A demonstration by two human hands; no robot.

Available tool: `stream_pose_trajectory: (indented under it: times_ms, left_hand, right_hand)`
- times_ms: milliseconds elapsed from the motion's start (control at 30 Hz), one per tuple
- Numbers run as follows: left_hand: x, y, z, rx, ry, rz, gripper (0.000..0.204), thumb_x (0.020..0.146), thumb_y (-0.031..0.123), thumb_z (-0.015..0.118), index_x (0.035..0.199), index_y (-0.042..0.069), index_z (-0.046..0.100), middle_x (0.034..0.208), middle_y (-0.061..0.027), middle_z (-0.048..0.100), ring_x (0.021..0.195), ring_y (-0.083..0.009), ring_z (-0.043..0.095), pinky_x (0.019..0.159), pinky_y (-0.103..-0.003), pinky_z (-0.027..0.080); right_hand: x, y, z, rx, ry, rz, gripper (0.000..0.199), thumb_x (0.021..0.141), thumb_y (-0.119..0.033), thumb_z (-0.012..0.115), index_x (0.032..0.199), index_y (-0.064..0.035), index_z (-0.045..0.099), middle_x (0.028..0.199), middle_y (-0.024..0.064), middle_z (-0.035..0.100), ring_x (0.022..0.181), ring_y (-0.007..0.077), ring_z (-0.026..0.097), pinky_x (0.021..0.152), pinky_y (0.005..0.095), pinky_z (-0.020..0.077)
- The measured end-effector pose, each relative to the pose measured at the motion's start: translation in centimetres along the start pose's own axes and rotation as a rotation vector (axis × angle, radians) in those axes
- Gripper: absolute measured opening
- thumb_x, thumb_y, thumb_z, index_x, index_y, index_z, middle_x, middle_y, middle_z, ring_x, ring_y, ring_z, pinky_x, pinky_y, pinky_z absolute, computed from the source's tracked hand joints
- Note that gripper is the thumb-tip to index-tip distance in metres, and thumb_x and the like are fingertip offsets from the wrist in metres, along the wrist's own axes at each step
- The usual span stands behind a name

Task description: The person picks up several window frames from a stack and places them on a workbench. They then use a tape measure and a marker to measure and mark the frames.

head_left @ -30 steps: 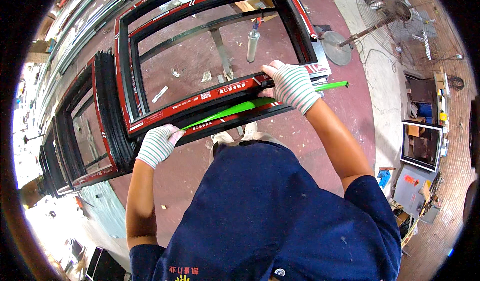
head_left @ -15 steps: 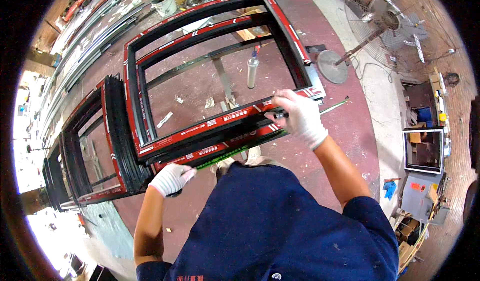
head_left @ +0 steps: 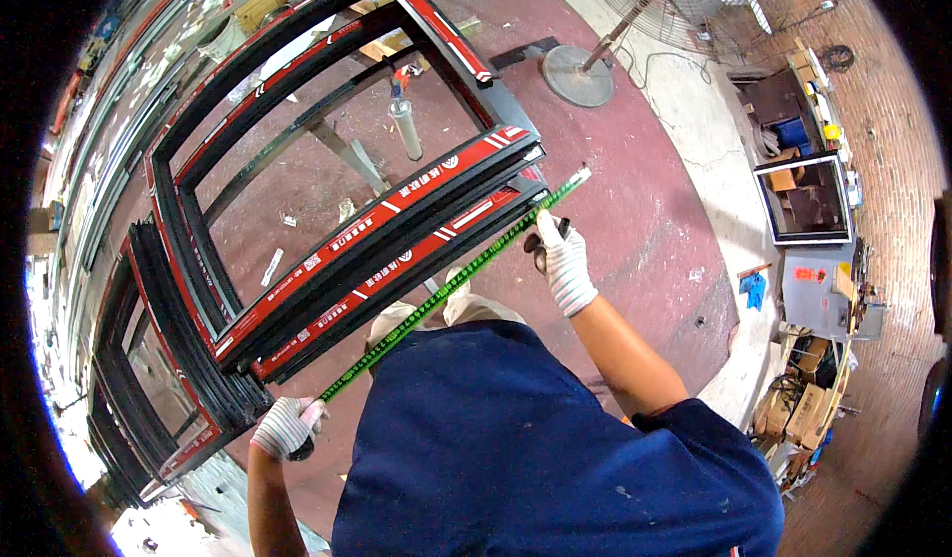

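A green tape measure [head_left: 436, 304] is drawn out in a slanting line along the near side of the black and red frames [head_left: 372, 222]. At its lower left end, my left hand [head_left: 283, 428], in a white striped glove, is closed round the dark tape case. My right hand [head_left: 562, 264], gloved too, is at the tape near the frames' right corner, fingertips against or beside the blade. A small dark tool [head_left: 534, 244] sticks out of its closed fingers; its kind is unclear. The blade's free end reaches past this hand.
More dark frames [head_left: 149, 388] are stacked at the left. A caulking tube [head_left: 405, 130] stands on the red floor inside the frame opening. Farther off are a floor fan [head_left: 580, 73], long metal profiles at far left, buckets, and a cluttered bench [head_left: 818, 289] at the right.
My view has turned and shifted, so the frames sit farther left. My right hand has come off the top frame's edge to the tape, which now shows along more of its length.
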State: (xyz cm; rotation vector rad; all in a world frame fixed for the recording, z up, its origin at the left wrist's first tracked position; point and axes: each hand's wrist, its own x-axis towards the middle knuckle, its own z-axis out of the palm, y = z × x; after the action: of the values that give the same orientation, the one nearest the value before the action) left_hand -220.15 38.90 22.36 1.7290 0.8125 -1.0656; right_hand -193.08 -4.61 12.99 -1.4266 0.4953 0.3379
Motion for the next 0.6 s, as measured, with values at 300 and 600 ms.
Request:
stream_pose_trajectory:
  times_ms: [300,600]
  left_hand:
    - [-0.3,-2.2,-3.3,0.157,0.079,0.101,0.039,0.105,0.028,0.054,0.087,-0.001,0.073,0.063,-0.0008,0.059,0.055,-0.0103,0.052,0.055,-0.029,0.045]
    - [0.4,-2.8,-6.0,0.309,0.204,0.177,0.045,0.104,0.034,0.053,0.081,-0.001,0.071,0.059,-0.0077,0.061,0.054,-0.0171,0.058,0.058,-0.036,0.049]
  right_hand:
    - [2.4,0.8,3.5,-0.173,-0.016,0.071,0.047,0.094,-0.053,0.070,0.080,-0.0088,0.063,0.059,0.0044,0.059,0.042,0.0133,0.046,0.041,0.0298,0.0338]
    - [1.0,-0.2,7.1,-0.285,0.028,0.112,0.045,0.093,-0.051,0.072,0.081,-0.0083,0.067,0.055,0.0029,0.056,0.042,0.0138,0.048,0.041,0.0308,0.0354]
